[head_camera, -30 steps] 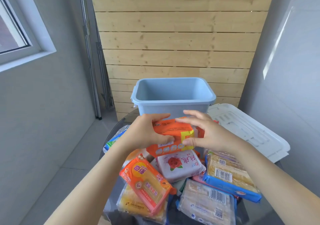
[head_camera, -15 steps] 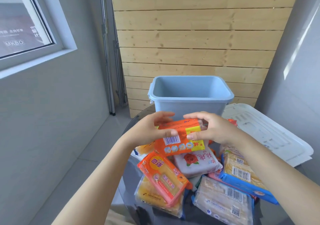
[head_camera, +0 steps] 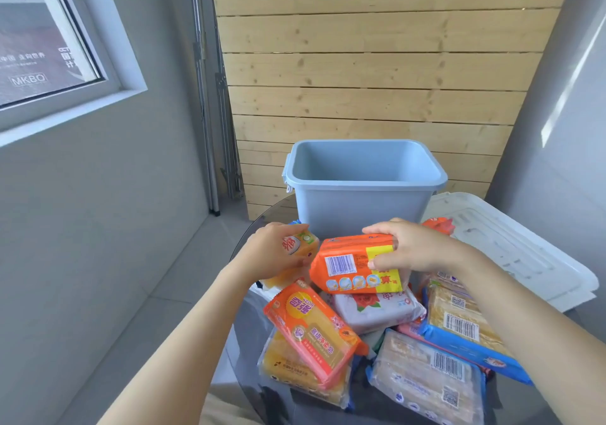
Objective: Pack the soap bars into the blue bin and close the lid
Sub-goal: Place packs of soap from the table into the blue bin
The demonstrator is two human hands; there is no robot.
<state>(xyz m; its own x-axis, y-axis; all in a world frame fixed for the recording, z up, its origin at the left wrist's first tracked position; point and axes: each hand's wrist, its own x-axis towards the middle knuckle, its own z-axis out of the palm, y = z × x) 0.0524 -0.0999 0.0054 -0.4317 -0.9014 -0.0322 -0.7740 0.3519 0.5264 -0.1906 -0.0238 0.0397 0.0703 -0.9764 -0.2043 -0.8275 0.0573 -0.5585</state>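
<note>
- Head view: the orange soap pack is being held by the right hand, fingers curling over its top edge and thumb pinching its yellow end, just in front of the blue bin.
- The left hand is gripping a yellow soap bar beside it, fingers curled round it.
- The bin is standing open behind the pile of soap packs on the round table.
- The white lid is lying to the right of the bin.
- A window is showing on the left wall, with wooden planks behind.
</note>
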